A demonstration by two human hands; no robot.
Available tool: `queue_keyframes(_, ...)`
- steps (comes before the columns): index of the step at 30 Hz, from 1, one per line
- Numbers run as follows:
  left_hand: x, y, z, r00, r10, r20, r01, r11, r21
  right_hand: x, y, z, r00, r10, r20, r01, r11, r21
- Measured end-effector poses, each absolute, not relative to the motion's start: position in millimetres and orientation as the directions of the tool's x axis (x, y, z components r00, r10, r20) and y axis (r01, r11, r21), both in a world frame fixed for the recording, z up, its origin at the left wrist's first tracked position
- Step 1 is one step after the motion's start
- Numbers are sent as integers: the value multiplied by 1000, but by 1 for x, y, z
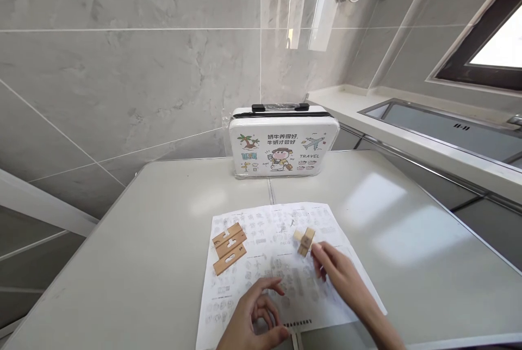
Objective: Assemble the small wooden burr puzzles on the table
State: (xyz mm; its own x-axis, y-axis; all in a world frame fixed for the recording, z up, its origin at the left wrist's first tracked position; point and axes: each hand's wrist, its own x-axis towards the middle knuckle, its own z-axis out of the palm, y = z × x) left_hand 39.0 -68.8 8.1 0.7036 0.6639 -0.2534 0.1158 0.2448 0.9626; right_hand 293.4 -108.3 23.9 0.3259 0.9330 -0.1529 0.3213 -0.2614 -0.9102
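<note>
My right hand (336, 268) is closed in a pinch at the right end of a small cross-shaped assembly of wooden puzzle pieces (305, 241), over the right part of a printed sheet (265, 263). How firmly the fingertips grip it is hard to see. My left hand (261, 312) is at the sheet's near edge, fingers curled but apart, with nothing between thumb and fingers. Three notched, numbered wooden puzzle pieces (230, 257) lie side by side on the left of the sheet. The sheet carries many small diagrams, too faint to read.
A white cartoon-printed case (281, 146) with a black handle stands at the back of the white table (163, 252), before a grey tiled wall. To the right runs a counter (346, 97) with an inset covered panel (448, 127), below a window.
</note>
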Motion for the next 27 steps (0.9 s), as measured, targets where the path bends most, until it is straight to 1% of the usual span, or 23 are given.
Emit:
queue_keyframes(2, 39, -69, 6, 707, 661, -251, 136, 220, 966, 320, -92, 23, 456, 885, -93, 475, -330, -815)
queue_keyframes(4, 38, -69, 4, 695, 672, -255, 142, 220, 965, 344, -76, 20, 553, 832, -53, 581, -430, -691)
queue_keyframes(7, 39, -71, 3, 669, 697, -259, 127, 236, 963, 369, -60, 15, 620, 782, -64, 640, -551, -535)
queue_keyframes(10, 40, -72, 3, 657, 711, -250, 109, 239, 965, 382, -51, 10, 618, 783, -70, 675, -574, -464)
queue_keyframes(13, 41, -72, 4, 650, 720, -246, 107, 233, 966, 388, -48, 6, 621, 781, -64, 680, -578, -451)
queue_keyframes(20, 41, -74, 8, 644, 733, -219, 101, 203, 974, 390, -46, 4, 610, 789, -72, 679, -568, -465)
queue_keyframes(23, 41, -74, 10, 641, 733, -226, 107, 206, 973, 386, -50, 9, 611, 789, -64, 663, -555, -502)
queue_keyframes(27, 42, -73, 12, 633, 732, -253, 120, 230, 966, 375, -70, 14, 620, 784, -29, 623, -514, -589)
